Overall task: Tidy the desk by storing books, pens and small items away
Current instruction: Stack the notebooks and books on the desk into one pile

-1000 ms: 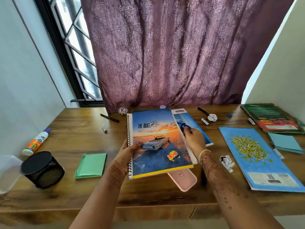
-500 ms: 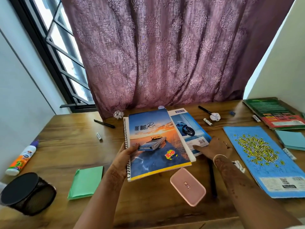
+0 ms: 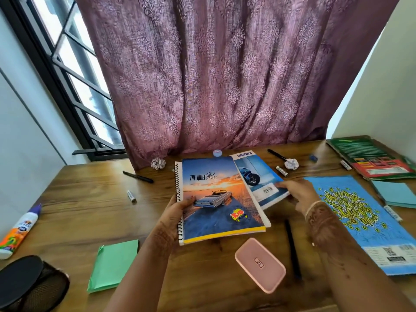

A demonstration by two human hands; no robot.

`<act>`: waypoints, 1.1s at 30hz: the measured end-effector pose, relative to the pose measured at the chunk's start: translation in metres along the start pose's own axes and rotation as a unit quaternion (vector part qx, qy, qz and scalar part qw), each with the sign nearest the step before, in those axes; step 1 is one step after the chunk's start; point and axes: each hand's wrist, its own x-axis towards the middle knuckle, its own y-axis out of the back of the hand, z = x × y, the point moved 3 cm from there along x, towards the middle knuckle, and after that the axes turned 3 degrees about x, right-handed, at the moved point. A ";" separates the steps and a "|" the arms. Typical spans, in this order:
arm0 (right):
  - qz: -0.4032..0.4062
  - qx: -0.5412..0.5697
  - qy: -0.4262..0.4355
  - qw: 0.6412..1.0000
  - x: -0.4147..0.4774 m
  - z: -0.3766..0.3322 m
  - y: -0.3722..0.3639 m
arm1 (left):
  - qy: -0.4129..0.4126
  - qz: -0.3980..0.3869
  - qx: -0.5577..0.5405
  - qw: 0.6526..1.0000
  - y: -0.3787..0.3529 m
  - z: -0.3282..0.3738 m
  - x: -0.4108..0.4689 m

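My left hand (image 3: 180, 206) grips the spiral edge of a notebook with a car cover (image 3: 216, 199), held just above the wooden desk (image 3: 78, 199). Partly under it lies a blue notebook with a motorbike cover (image 3: 258, 176). My right hand (image 3: 297, 192) pinches that book's right edge, thumb on top. A pink case (image 3: 260, 264) and a black pen (image 3: 292, 248) lie in front of the books. Another black pen (image 3: 137, 176) and a small white tube (image 3: 131, 196) lie to the left.
A green pad (image 3: 113, 264), a glue bottle (image 3: 19, 230) and a black mesh pen holder (image 3: 31, 284) sit at the left. A big blue book (image 3: 364, 221), teal pad (image 3: 394, 193) and green book (image 3: 371, 156) lie at the right. Crumpled paper balls (image 3: 158, 163) sit near the curtain.
My right hand slid from the top of the motorbike notebook to its right edge and took hold of it. My left hand keeps holding the car notebook.
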 end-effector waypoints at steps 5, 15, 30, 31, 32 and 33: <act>-0.019 0.091 0.098 0.991 -0.020 -0.038 -0.007 | -0.013 -0.010 -0.006 1.000 -0.006 0.009 0.001; 0.110 -0.356 0.497 0.784 -0.120 -0.097 -0.054 | -0.020 -0.027 -0.048 0.998 -0.055 0.018 0.002; 0.033 -0.509 0.414 0.754 -0.117 -0.039 -0.084 | 0.004 -0.076 -0.042 0.996 -0.102 0.001 0.002; 0.048 -0.503 0.408 0.760 -0.106 -0.039 -0.073 | 0.019 -0.078 -0.048 0.996 -0.101 -0.002 0.001; 0.073 -0.500 0.399 0.765 -0.095 -0.039 -0.060 | 0.028 -0.076 -0.052 0.995 -0.099 -0.003 0.002; 0.106 -0.500 0.381 0.770 -0.084 -0.038 -0.045 | 0.032 -0.074 -0.050 0.996 -0.099 -0.004 0.003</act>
